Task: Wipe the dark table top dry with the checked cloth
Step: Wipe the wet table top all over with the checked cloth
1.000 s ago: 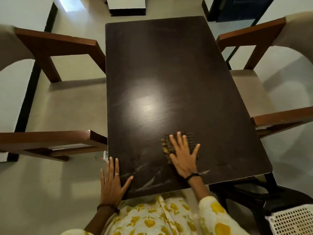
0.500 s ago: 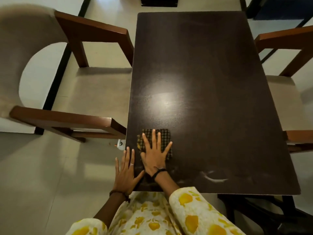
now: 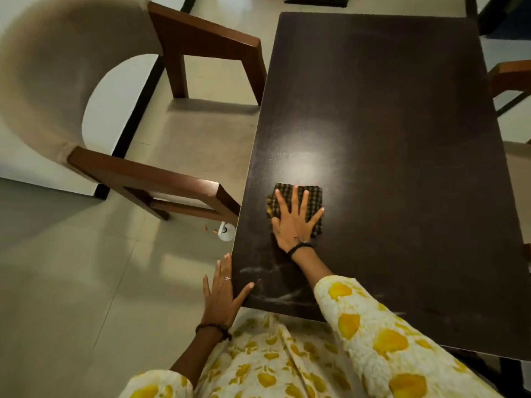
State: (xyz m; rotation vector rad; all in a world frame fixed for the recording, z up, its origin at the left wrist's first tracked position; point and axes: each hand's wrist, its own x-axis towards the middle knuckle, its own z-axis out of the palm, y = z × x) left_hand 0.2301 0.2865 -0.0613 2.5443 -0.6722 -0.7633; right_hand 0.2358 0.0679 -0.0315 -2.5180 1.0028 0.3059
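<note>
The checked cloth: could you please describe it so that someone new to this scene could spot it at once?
Find the dark table top. Near its left edge, the right hand lies flat with fingers spread on the checked cloth, a folded square. It is the only patterned thing lying on the table.

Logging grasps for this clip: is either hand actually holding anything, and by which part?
Nothing is gripped. The right hand presses flat, fingers spread, on the middle of the checked cloth. The left hand rests open at the table top corner.
</note>
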